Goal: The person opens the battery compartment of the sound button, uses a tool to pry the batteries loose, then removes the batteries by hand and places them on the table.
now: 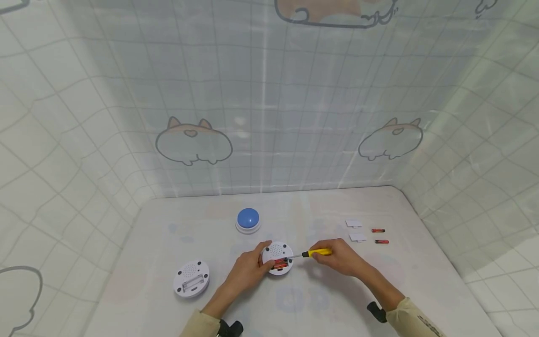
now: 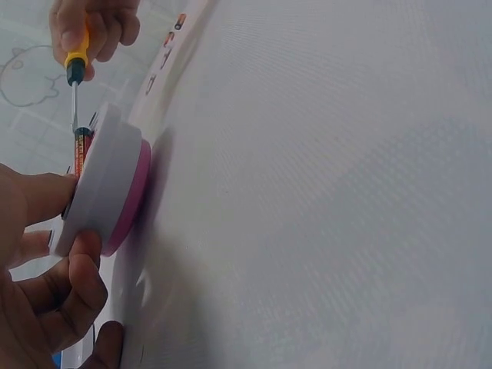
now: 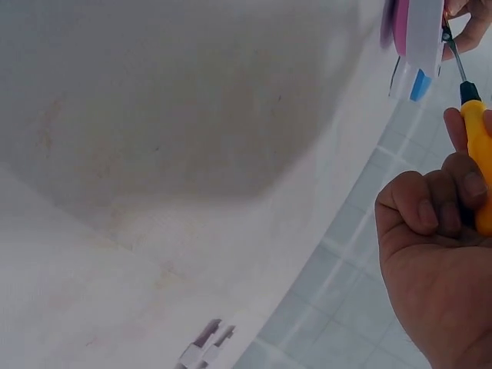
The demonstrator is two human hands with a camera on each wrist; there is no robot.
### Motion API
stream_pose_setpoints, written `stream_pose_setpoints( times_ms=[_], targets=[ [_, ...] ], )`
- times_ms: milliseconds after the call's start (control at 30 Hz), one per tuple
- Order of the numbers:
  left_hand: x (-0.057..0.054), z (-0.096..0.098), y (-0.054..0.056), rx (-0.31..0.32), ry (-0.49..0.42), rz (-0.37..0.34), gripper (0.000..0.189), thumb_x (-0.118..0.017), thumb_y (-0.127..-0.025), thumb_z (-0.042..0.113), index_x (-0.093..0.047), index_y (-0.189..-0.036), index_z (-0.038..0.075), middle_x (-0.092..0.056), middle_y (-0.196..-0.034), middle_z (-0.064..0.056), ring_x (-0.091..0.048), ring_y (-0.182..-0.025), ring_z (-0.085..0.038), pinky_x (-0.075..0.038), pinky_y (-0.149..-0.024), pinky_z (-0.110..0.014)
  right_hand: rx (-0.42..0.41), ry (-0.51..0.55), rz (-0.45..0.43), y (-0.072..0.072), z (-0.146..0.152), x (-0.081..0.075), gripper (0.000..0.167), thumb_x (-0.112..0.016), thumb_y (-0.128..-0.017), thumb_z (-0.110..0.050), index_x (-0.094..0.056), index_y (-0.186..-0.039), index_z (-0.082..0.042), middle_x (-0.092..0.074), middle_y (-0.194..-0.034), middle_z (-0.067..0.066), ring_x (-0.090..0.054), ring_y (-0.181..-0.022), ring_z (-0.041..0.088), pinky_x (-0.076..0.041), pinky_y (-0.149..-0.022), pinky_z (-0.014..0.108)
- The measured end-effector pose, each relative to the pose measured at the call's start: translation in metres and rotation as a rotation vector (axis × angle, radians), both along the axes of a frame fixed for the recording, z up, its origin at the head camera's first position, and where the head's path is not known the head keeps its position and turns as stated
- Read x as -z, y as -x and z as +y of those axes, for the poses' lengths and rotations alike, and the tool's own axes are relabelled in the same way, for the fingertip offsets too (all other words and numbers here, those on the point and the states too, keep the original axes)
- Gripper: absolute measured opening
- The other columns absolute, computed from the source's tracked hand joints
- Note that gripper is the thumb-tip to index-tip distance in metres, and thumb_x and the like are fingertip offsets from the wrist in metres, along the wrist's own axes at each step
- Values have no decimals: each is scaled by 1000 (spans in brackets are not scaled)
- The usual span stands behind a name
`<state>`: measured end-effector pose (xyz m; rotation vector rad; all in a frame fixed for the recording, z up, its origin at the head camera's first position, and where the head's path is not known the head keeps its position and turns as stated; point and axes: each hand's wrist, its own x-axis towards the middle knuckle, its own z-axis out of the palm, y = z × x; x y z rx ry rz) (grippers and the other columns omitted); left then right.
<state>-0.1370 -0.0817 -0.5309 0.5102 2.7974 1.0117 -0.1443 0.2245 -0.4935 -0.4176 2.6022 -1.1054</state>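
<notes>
My left hand [image 1: 248,269] grips a round white push-button device [image 1: 275,248] by its side, underside up, thumb over the compartment edge. Its pink dome faces the table, as the left wrist view shows. Red batteries [image 1: 280,264] lie in the open compartment. In my right hand [image 1: 340,256] is a screwdriver [image 1: 321,252] with a yellow handle, held in curled fingers. Its metal shaft points left, the tip right at the end of a battery [image 2: 82,154].
Left of the hands lies a second white device [image 1: 191,279], its battery compartment bare. A blue-domed button [image 1: 248,219] stands behind. To the right are two white covers [image 1: 353,223] and two loose red batteries [image 1: 378,230]. Patterned curtains [image 1: 261,93] surround the table.
</notes>
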Motion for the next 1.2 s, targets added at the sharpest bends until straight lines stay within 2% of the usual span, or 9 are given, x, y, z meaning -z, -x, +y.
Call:
stream_pose_setpoints(
  times_ms=[167, 367, 633, 900, 1067, 1200],
  targets=[
    [0, 0, 0, 16, -2, 7, 59, -69, -95, 36, -48, -149, 23, -50, -67, 11, -42, -57, -3, -34, -53, -23, -8, -1, 38, 0, 1, -4, 16, -72, -92, -24, -77, -107, -28, -71, -105, -10, -58, -95, 16, -50, -82, 32],
    [-2, 0, -1, 23, -9, 7, 57, -66, -97, 37, -48, -150, 25, -50, -66, 11, -43, -57, -4, -34, -53, -23, -73, -56, 58, -1, -5, -10, 20, -73, -90, -23, -78, -105, -35, -69, -98, -21, -58, -95, 12, -50, -87, 39],
    [-2, 2, -1, 30, -3, 27, 59, -68, -95, 41, -50, -149, 25, -49, -66, 11, -43, -58, -4, -34, -53, -24, -97, -152, 92, -2, -11, -15, 20, -72, -90, -23, -78, -106, -33, -65, -93, -22, -56, -87, 8, -50, -79, 29],
    [-3, 3, -1, 29, 9, 13, 63, -70, -93, 44, -49, -149, 25, -49, -66, 11, -43, -58, -4, -35, -54, -25, -113, -207, 103, -3, -14, -21, 20, -72, -89, -24, -79, -107, -30, -66, -94, -21, -55, -85, 10, -49, -76, 29],
    [-4, 4, 0, 34, 9, 11, 63, -70, -93, 45, -49, -149, 24, -50, -67, 11, -43, -58, -4, -34, -53, -24, -112, -261, 124, -4, -17, -24, 21, -73, -89, -25, -79, -109, -27, -68, -100, -18, -57, -92, 10, -50, -84, 36],
    [-4, 4, 0, 39, 6, 5, 64, -70, -93, 44, -49, -150, 24, -50, -67, 11, -43, -58, -3, -34, -53, -24, -130, -308, 165, -5, -19, -29, 21, -74, -88, -25, -80, -109, -26, -64, -91, -20, -55, -82, 9, -48, -76, 29]
  ],
)
